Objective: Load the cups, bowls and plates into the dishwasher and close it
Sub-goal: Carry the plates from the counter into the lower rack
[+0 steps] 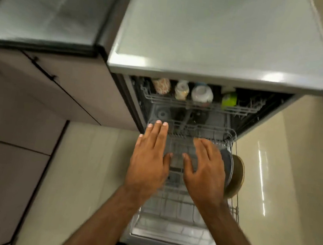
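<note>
Dishwasher [220,74] open at frame centre: we see its lower rack [178,207] drawn out toward the bottom, long axis running up-frame into the tub. Our left hand [149,160] and right hand [205,170] lie over it, each grip apart and empty. Plates [229,168] stand on edge just right of the right hand.

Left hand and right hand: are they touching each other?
Apart. Head view: the lower rack shows through a gap between left hand and right hand.
</note>
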A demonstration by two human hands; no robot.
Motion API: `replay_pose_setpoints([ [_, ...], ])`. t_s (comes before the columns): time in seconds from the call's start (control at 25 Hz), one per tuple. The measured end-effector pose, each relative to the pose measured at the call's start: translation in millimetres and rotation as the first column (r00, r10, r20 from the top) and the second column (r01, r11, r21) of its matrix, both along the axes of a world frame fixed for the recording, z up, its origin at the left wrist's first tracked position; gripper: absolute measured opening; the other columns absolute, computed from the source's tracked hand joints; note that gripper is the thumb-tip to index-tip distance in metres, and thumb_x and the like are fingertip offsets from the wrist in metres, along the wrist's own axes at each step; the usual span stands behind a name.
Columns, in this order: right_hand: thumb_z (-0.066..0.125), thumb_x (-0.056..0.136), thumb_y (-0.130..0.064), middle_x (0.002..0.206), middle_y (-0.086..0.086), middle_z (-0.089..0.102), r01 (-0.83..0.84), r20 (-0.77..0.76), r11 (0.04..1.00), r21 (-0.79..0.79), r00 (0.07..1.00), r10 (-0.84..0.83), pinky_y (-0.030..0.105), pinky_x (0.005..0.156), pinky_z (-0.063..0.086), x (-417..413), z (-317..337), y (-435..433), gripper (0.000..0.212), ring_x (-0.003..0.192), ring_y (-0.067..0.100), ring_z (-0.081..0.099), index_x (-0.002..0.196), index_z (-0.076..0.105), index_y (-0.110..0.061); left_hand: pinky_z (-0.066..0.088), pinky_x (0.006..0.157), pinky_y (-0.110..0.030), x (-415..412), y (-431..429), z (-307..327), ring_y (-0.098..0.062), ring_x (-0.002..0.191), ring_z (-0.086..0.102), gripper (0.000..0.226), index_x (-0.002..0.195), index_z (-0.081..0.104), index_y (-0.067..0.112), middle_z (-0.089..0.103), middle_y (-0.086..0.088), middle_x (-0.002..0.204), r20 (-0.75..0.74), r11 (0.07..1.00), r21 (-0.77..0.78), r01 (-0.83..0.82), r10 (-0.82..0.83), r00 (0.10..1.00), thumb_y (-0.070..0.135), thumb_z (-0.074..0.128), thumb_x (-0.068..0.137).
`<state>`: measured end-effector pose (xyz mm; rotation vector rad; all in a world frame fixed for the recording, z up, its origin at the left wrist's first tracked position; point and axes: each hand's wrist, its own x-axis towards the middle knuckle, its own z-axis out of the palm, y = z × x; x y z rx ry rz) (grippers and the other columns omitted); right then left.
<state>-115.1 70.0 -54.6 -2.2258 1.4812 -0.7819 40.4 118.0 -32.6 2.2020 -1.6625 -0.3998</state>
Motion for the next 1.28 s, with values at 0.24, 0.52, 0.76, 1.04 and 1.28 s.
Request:
replay_pose_setpoints([
  [0.24, 0.068, 0.095, -0.030, 0.140, 0.006, 0.054, -0.196, 0.078, 0.980, -0.023, 0.977, 0.198, 0.045, 0.103, 0.048, 66, 139, 34, 0.052, 0.130, 0.021, 0.049, 0.141, 0.051, -0.014, 0.001, 0.129, -0.037, 61, 49, 149, -0.009, 0.156, -0.015, 0.076, 0.164, -0.003, 0.025, -0.009, 0.007, 0.171, 0.102, 0.986, -0.120, -0.117, 0.129, 0.986, 0.036, 0.044, 0.106],
  [0.52, 0.065, 0.095, -0.036, 0.140, 0.004, 0.053, -0.391, 0.063, 0.906, -0.162, 0.912, 0.405, 0.039, 0.104, 0.045, 185, 262, 88, 0.053, 0.129, 0.020, 0.049, 0.142, 0.051, -0.015, 0.010, 0.128, -0.041, 174, 131, 256, -0.017, 0.158, 0.000, 0.082, 0.164, 0.005, 0.022, 0.007, 0.001, 0.172, 0.129, 0.926, -0.267, -0.267, 0.309, 0.942, 0.037, 0.054, 0.100],
  [0.76, 0.068, 0.093, -0.035, 0.138, 0.004, 0.054, -0.419, 0.075, 0.882, -0.218, 0.893, 0.443, 0.044, 0.101, 0.050, 309, 312, 152, 0.054, 0.126, 0.019, 0.050, 0.141, 0.052, -0.016, 0.006, 0.127, -0.038, 297, 218, 297, -0.018, 0.158, 0.000, 0.085, 0.164, 0.004, 0.024, 0.006, 0.000, 0.171, 0.130, 0.905, -0.318, -0.282, 0.336, 0.933, 0.039, 0.057, 0.099],
  [1.04, 0.064, 0.094, -0.040, 0.142, -0.003, 0.051, -0.456, 0.042, 0.860, -0.229, 0.878, 0.477, 0.046, 0.104, 0.047, 408, 336, 190, 0.055, 0.132, 0.016, 0.047, 0.143, 0.048, -0.022, 0.008, 0.128, -0.039, 407, 265, 322, -0.015, 0.158, -0.003, 0.088, 0.164, 0.002, 0.027, 0.003, 0.002, 0.172, 0.103, 0.873, -0.347, -0.343, 0.399, 0.911, 0.041, 0.058, 0.098],
  [1.28, 0.064, 0.093, -0.042, 0.143, -0.005, 0.048, -0.507, -0.006, 0.827, -0.243, 0.853, 0.521, 0.043, 0.104, 0.047, 463, 356, 178, 0.058, 0.131, 0.015, 0.045, 0.145, 0.044, -0.025, 0.014, 0.128, -0.045, 468, 258, 336, -0.017, 0.158, 0.002, 0.090, 0.164, 0.004, 0.030, 0.007, 0.000, 0.172, 0.092, 0.837, -0.370, -0.403, 0.465, 0.880, 0.047, 0.061, 0.095],
])
